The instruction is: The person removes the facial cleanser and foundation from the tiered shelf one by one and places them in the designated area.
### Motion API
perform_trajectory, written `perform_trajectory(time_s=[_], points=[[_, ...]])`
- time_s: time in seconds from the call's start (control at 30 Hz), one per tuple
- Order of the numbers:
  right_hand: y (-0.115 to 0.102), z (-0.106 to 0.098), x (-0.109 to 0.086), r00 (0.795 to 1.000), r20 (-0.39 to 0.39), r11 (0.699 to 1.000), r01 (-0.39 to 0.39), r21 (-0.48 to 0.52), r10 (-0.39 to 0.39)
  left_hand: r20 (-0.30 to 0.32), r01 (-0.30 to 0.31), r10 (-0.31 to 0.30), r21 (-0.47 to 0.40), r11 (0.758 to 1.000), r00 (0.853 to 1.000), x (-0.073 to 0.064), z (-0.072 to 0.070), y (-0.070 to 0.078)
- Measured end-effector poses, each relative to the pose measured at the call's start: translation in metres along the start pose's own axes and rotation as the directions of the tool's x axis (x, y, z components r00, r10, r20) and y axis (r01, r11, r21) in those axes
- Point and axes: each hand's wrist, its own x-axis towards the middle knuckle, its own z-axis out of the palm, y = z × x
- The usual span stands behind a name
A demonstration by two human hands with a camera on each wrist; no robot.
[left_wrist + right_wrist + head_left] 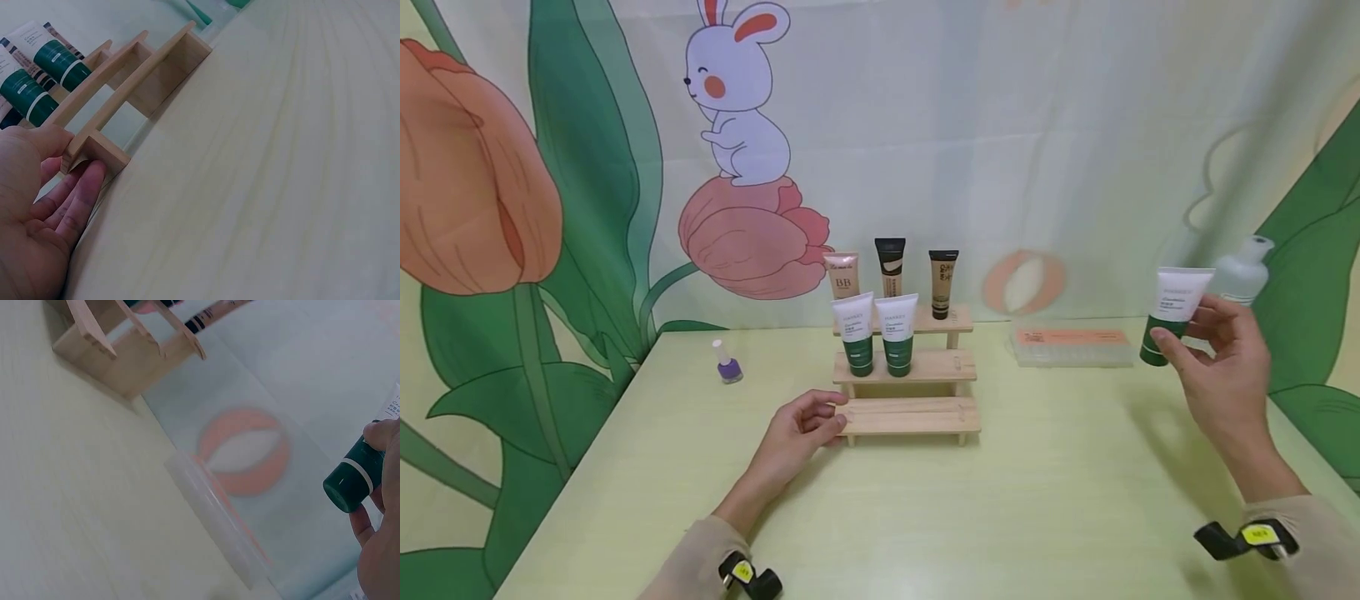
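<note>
My left hand (797,429) grips the left end of the lowest step of a three-tier wooden display rack (917,417). In the left wrist view, the thumb lies over the step's end and the fingers reach underneath. Two white-and-green squeeze tubes (857,333) stand on their caps on the middle step. Behind them on the top step are a pink BB cream tube (842,275) and two black-capped beige tubes (942,279). Out to the right, my right hand (1236,362) holds a matching white-and-green tube (1176,300) above the table, green cap down, between thumb and fingers.
A purple nail polish bottle (728,367) with a white cap stands left of the rack. Back right lies a clear flat box (1071,346) with an orange label. A pale translucent bottle (1243,271) is partly hidden behind the right hand. A printed curtain (880,125) hangs behind the table.
</note>
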Motion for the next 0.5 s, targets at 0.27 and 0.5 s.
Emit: perform_trajectory(time_s=[0.27,0.5], points=[[0.024,-0.039,-0.008,0.992,-0.11,0.985,-0.072,-0.156,0.055,0.005,0.003,-0.003,0.001,1.0,1.0,0.0,0.0,-0.002],[0.037,-0.061,-0.015,0.977,-0.166,0.968,-0.165,-0.188,0.134,-0.001,-0.003,0.003,0.001,1.0,1.0,0.0,0.0,0.0]])
